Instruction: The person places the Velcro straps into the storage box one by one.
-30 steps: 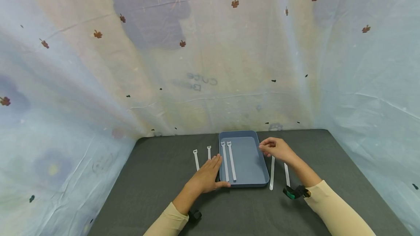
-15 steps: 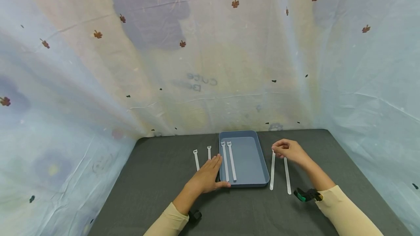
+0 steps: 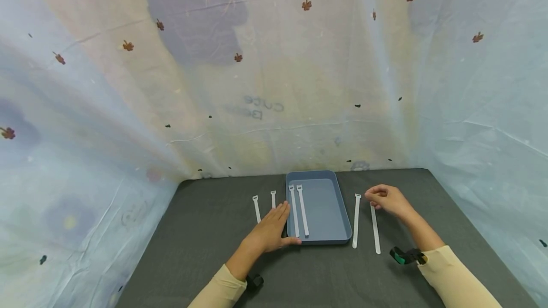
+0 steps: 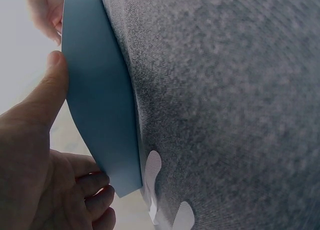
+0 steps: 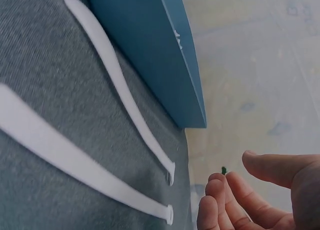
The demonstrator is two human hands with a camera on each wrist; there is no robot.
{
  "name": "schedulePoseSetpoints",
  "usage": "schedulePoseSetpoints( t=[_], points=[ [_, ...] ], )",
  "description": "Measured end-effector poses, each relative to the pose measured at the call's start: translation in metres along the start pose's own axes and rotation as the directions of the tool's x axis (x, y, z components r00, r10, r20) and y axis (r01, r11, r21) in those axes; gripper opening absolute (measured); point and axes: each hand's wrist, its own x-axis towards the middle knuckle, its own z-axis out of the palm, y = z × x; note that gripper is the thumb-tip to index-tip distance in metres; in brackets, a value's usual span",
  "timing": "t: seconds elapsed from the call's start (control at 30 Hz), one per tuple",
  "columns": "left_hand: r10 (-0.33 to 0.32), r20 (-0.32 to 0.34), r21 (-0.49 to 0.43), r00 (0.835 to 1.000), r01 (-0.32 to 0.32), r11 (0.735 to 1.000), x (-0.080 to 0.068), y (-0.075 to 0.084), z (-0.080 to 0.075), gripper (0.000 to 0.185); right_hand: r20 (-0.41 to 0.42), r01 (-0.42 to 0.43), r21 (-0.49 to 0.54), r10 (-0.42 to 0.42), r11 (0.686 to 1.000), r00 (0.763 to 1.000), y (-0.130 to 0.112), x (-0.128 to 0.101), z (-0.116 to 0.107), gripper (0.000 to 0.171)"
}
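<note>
A blue-grey tray (image 3: 327, 210) lies on the dark cloth, with two white cable ties (image 3: 303, 213) side by side along its left part. My left hand (image 3: 269, 231) rests against the tray's near left corner, fingers extended along the side and thumb at the front rim. Right of the tray lie two more white cable ties, an inner one (image 3: 356, 222) and an outer one (image 3: 375, 232). Over the outer one's far end hovers my right hand (image 3: 387, 201); in the right wrist view its thumb stands apart from loosely bent fingers, nothing between them.
Two further white ties, one farther out (image 3: 256, 208) and one nearer the tray (image 3: 273, 198), lie on the left, partly hidden by the left hand. A patterned sheet (image 3: 274, 70) encloses the back and sides of the dark table surface (image 3: 317, 274).
My right hand has moved rightward, from beside the tray's right rim, past the inner tie to the outer tie's far end. The left hand and tray stay still.
</note>
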Motion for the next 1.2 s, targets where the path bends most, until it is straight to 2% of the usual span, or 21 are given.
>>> schedulePoseSetpoints(
  t=[0.6,0.9,1.2],
  points=[
    [0.001,-0.002,0.004,1.000,-0.001,1.000,-0.001,0.001,-0.001,0.112,-0.027,-0.051,0.021,0.052,0.998,0.998,0.028,0.007,-0.011,0.036],
    [0.001,-0.003,0.011,1.000,-0.001,1.000,0.001,-0.001,0.002,0.113,-0.034,-0.090,-0.032,0.089,0.995,0.995,0.034,0.010,-0.013,0.036],
    [-0.004,0.000,0.012,1.000,0.004,1.000,0.001,-0.001,0.001,0.113,-0.042,-0.092,-0.091,0.089,0.992,0.995,0.041,0.016,-0.012,0.033]
  ],
)
